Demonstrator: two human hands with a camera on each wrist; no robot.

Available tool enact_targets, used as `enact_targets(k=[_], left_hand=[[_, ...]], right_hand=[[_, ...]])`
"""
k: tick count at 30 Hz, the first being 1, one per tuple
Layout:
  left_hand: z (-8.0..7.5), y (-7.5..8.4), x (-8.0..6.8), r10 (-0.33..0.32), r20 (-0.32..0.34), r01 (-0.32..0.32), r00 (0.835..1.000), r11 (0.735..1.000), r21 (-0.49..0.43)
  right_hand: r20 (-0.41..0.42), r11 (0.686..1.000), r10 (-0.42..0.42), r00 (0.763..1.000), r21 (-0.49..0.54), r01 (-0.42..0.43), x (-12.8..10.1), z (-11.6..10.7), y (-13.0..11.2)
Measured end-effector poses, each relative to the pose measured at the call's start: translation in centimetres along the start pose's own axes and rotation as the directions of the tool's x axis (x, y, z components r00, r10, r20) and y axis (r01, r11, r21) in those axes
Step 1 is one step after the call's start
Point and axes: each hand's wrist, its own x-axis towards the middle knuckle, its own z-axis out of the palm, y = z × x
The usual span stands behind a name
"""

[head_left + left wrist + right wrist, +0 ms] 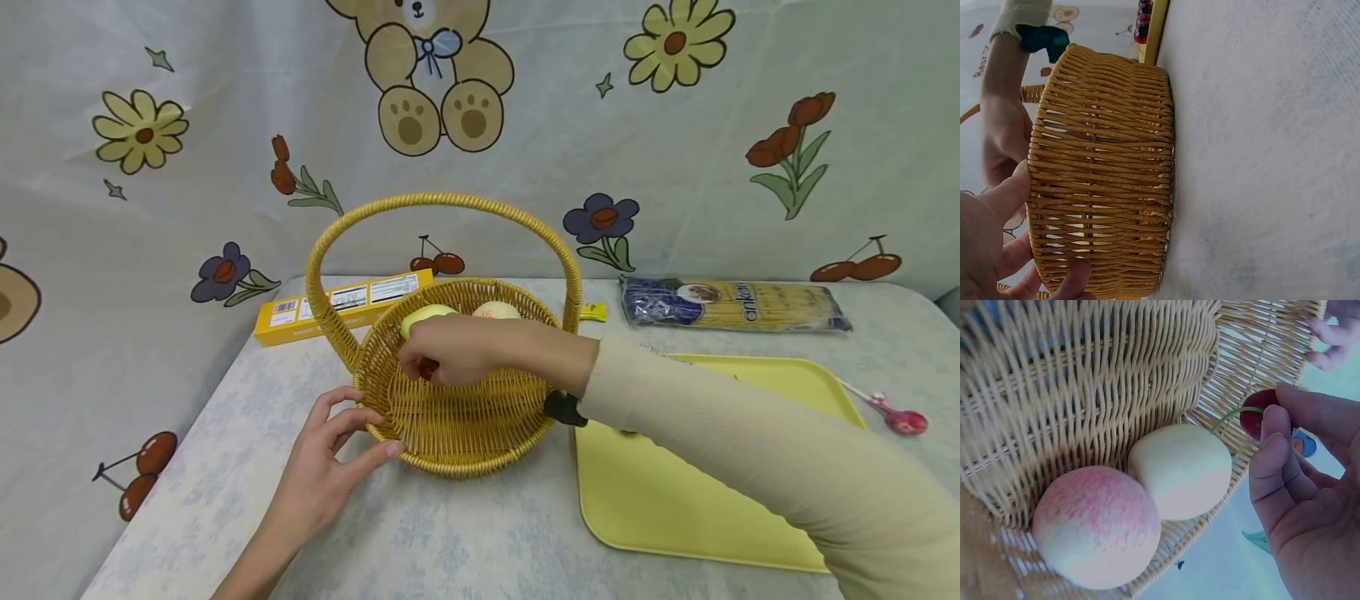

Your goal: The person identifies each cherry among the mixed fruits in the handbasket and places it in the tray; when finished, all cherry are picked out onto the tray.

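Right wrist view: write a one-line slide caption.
Right hand pinches a red cherry inside a wicker basket beside a peach and pale apple.

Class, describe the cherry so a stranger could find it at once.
Find the wicker basket mid-table. Inside it, the right hand pinches the cherry. It is small, dark red, with a green stem, unlike the two big pale fruits beside it.
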Motion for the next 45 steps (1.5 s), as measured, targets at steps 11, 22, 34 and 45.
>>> enact_targets(k=[11,22,34,45], left_hand=[[0.0,0.1,0.1,0.001,-0.003,-0.001,1.0,1.0,-0.008],[-0.1,0.0,-0.1,-0.012,-0.006,0.012,1.0,1.0,-0.009],[0.0,0.0,0.1,0.012,-0.002,-0.012,1.0,1.0,-0.019],[-0.1,0.0,0.1,0.015,-0.004,-0.015,1.0,0.999,-0.03]], right_hand=[[-0.115,1.0,-0.027,0.993,-0.014,0.025,-6.0,0.5,-0.5],[-0.21,0.997,-0.064,0.976,0.035,0.073,-10.9,0.8,-0.5],[-0.319,1.0,0.007,0.948,0.031,0.003,-16.9,2.1,0.4],[-0.391,0.979,0.188,0.901,0.146,-0.141,-22.0,4.8,1.9]])
